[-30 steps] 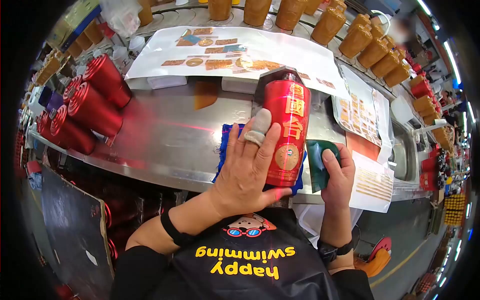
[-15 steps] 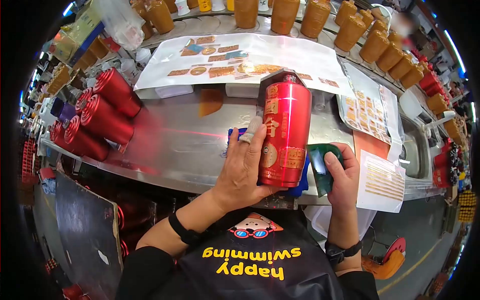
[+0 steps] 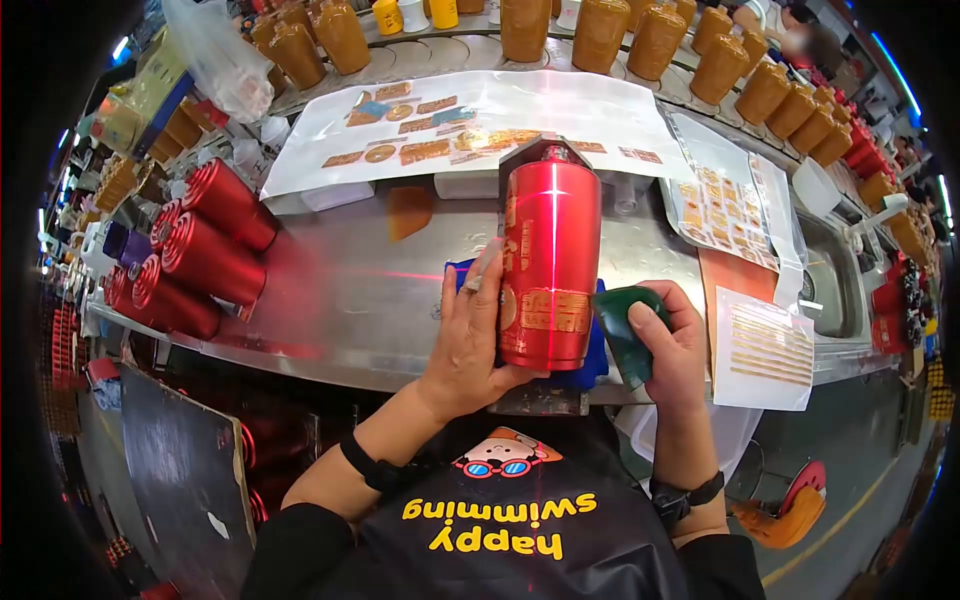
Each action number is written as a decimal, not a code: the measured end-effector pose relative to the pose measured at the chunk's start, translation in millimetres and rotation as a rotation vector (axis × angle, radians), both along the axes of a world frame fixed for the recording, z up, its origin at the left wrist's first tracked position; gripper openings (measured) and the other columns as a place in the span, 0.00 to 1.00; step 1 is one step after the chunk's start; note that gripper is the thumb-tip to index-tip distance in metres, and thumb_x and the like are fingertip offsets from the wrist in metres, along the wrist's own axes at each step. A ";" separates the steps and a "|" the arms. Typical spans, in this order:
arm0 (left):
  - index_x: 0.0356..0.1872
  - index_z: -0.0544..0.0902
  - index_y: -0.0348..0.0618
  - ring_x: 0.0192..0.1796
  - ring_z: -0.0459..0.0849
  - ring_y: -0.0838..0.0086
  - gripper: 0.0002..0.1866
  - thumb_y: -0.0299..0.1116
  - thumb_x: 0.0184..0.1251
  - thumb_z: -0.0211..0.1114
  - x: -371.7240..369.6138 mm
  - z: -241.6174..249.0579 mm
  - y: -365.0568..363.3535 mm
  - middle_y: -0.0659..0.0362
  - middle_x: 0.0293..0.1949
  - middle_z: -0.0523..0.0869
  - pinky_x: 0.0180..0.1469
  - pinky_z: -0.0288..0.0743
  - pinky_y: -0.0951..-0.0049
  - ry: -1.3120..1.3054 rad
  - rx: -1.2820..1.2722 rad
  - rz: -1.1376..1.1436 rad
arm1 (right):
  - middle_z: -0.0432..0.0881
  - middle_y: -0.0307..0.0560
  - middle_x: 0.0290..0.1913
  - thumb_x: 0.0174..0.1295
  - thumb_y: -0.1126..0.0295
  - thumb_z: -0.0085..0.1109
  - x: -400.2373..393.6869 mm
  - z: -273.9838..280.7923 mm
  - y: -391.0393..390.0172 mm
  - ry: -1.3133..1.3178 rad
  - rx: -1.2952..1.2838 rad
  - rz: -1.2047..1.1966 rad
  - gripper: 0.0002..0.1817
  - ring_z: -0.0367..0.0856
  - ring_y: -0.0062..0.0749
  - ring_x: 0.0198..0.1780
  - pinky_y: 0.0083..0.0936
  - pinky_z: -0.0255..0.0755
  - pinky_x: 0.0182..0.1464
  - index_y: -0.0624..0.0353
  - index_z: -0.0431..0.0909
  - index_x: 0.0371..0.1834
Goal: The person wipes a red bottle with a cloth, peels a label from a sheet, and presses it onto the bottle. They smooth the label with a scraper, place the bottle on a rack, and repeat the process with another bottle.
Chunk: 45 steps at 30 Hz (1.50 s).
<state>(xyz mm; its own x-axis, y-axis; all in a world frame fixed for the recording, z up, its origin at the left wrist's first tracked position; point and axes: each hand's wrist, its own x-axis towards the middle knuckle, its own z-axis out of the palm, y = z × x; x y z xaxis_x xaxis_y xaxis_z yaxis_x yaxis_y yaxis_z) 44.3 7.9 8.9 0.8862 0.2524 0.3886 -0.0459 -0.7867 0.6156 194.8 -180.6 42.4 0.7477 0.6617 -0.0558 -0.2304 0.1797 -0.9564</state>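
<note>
A shiny red bottle point(image 3: 565, 240) with gold lettering stands on a blue cloth point(image 3: 592, 362) at the steel table's front edge. My left hand point(image 3: 465, 345) is wrapped round the bottle's left side and base, with a pale cover on one finger. To the right of the bottle, my right hand point(image 3: 672, 345) pinches a dark green flat scraper point(image 3: 628, 335), whose left edge is close to the bottle's lower right side. Whether the two touch is unclear. Behind the bottle's neck is a dark angular holder point(image 3: 512, 160).
Several red bottles point(image 3: 215, 255) lie at the left. White sheets with gold decals point(image 3: 300, 170) cover the back, and a striped decal sheet point(image 3: 765, 390) is at right beside a sink point(image 3: 822, 290). Brown bottles point(image 3: 655, 45) line the conveyor. A person point(image 3: 765, 18) is at the back right.
The bottle has turned in my left hand, so its large gold characters now face further left. In the view, bottle and hands sit slightly further left. The scraper is still in my right hand.
</note>
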 end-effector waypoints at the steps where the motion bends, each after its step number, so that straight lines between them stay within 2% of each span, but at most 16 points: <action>1: 0.77 0.43 0.35 0.77 0.54 0.47 0.63 0.64 0.52 0.70 0.2 -0.1 0.5 0.39 0.76 0.52 0.75 0.32 0.39 0.005 0.006 0.001 | 0.82 0.38 0.38 0.66 0.72 0.62 0.0 0.1 -0.2 0.001 0.003 0.001 0.10 0.78 0.15 0.36 0.15 0.74 0.38 0.63 0.76 0.47; 12: 0.77 0.43 0.34 0.77 0.53 0.44 0.64 0.72 0.54 0.62 0.5 -2.0 2.7 0.37 0.75 0.52 0.75 0.33 0.41 0.031 0.002 -0.008 | 0.82 0.37 0.36 0.65 0.71 0.63 0.8 2.3 0.6 -0.016 0.026 0.045 0.10 0.77 0.14 0.35 0.15 0.73 0.38 0.63 0.77 0.46; 14: 0.77 0.43 0.34 0.77 0.54 0.44 0.64 0.72 0.54 0.62 1.0 -3.2 3.7 0.37 0.75 0.53 0.75 0.34 0.41 0.023 0.010 -0.013 | 0.82 0.37 0.37 0.65 0.71 0.63 3.6 0.9 1.2 -0.007 0.011 0.019 0.11 0.76 0.14 0.36 0.15 0.73 0.38 0.63 0.77 0.46; 18: 0.77 0.43 0.34 0.77 0.54 0.45 0.64 0.71 0.54 0.63 1.2 0.8 1.8 0.37 0.75 0.54 0.75 0.35 0.42 0.015 0.004 -0.007 | 0.82 0.37 0.37 0.65 0.71 0.63 -0.7 1.4 3.0 -0.032 0.003 0.114 0.11 0.77 0.15 0.37 0.16 0.74 0.40 0.63 0.76 0.47; 21: 0.76 0.47 0.33 0.76 0.55 0.43 0.63 0.71 0.53 0.64 0.2 -3.8 2.2 0.38 0.74 0.58 0.75 0.36 0.41 -0.013 0.005 0.006 | 0.82 0.38 0.37 0.66 0.71 0.62 -2.3 3.2 5.7 -0.085 0.004 0.129 0.11 0.77 0.15 0.36 0.16 0.74 0.40 0.64 0.76 0.47; 27: 0.75 0.53 0.36 0.75 0.56 0.40 0.60 0.65 0.49 0.71 -1.0 20.5 1.8 0.41 0.71 0.65 0.74 0.37 0.37 -0.092 0.217 0.058 | 0.82 0.39 0.37 0.66 0.72 0.62 -1.2 9.6 -2.9 -0.145 -0.021 0.069 0.11 0.77 0.16 0.36 0.16 0.74 0.39 0.65 0.75 0.48; 30: 0.75 0.56 0.38 0.75 0.55 0.41 0.58 0.62 0.49 0.73 0.8 27.5 -2.1 0.43 0.72 0.64 0.73 0.37 0.37 -0.108 0.276 0.045 | 0.82 0.39 0.38 0.66 0.71 0.63 -2.8 11.8 -5.6 -0.163 -0.013 0.065 0.12 0.77 0.16 0.37 0.16 0.73 0.40 0.65 0.75 0.48; 33: 0.75 0.59 0.43 0.76 0.53 0.40 0.53 0.62 0.52 0.71 3.0 38.3 -1.8 0.42 0.72 0.62 0.74 0.37 0.37 -0.084 0.243 -0.021 | 0.82 0.40 0.39 0.66 0.71 0.63 -2.1 16.0 -9.9 -0.254 -0.036 0.057 0.12 0.78 0.17 0.38 0.16 0.73 0.41 0.66 0.75 0.48; 36: 0.74 0.61 0.47 0.76 0.50 0.39 0.48 0.57 0.56 0.70 13.4 54.3 4.9 0.39 0.73 0.59 0.74 0.37 0.39 -0.121 0.088 -0.163 | 0.82 0.39 0.39 0.66 0.71 0.63 -4.4 22.3 -10.4 -0.327 -0.056 0.072 0.13 0.78 0.17 0.38 0.16 0.73 0.42 0.65 0.75 0.49; 39: 0.73 0.62 0.49 0.76 0.48 0.38 0.43 0.51 0.58 0.69 27.6 60.7 7.3 0.37 0.73 0.58 0.75 0.37 0.41 -0.097 0.204 -0.180 | 0.83 0.42 0.44 0.68 0.74 0.58 -2.3 29.2 -15.2 -0.529 -0.094 0.156 0.14 0.79 0.19 0.44 0.17 0.74 0.45 0.67 0.75 0.55; 40: 0.72 0.63 0.47 0.77 0.47 0.39 0.43 0.48 0.57 0.69 27.4 62.5 7.4 0.36 0.73 0.57 0.75 0.38 0.44 -0.073 0.211 -0.193 | 0.82 0.44 0.47 0.68 0.75 0.56 -2.6 30.6 -14.0 -0.548 -0.065 0.112 0.15 0.79 0.20 0.46 0.18 0.74 0.46 0.67 0.74 0.57; 42: 0.73 0.60 0.44 0.77 0.49 0.40 0.45 0.49 0.56 0.70 23.4 59.5 7.4 0.36 0.73 0.58 0.76 0.37 0.44 -0.126 0.098 -0.200 | 0.81 0.47 0.53 0.70 0.77 0.52 -3.6 32.9 -10.5 -0.581 -0.007 0.022 0.17 0.79 0.22 0.50 0.19 0.75 0.47 0.68 0.73 0.61; 43: 0.74 0.59 0.43 0.77 0.49 0.41 0.47 0.50 0.56 0.70 19.9 56.6 7.1 0.36 0.73 0.58 0.76 0.37 0.45 -0.152 0.041 -0.203 | 0.76 0.53 0.62 0.70 0.80 0.48 -1.6 35.5 -12.3 -0.470 -0.021 0.070 0.18 0.78 0.25 0.55 0.20 0.76 0.50 0.66 0.74 0.62; 45: 0.75 0.55 0.39 0.76 0.51 0.42 0.51 0.51 0.54 0.71 8.1 45.3 8.2 0.37 0.72 0.58 0.76 0.36 0.45 -0.150 -0.002 -0.165 | 0.73 0.57 0.65 0.69 0.79 0.50 8.6 28.5 -9.7 -0.667 -0.176 0.110 0.16 0.78 0.28 0.56 0.19 0.75 0.51 0.66 0.77 0.58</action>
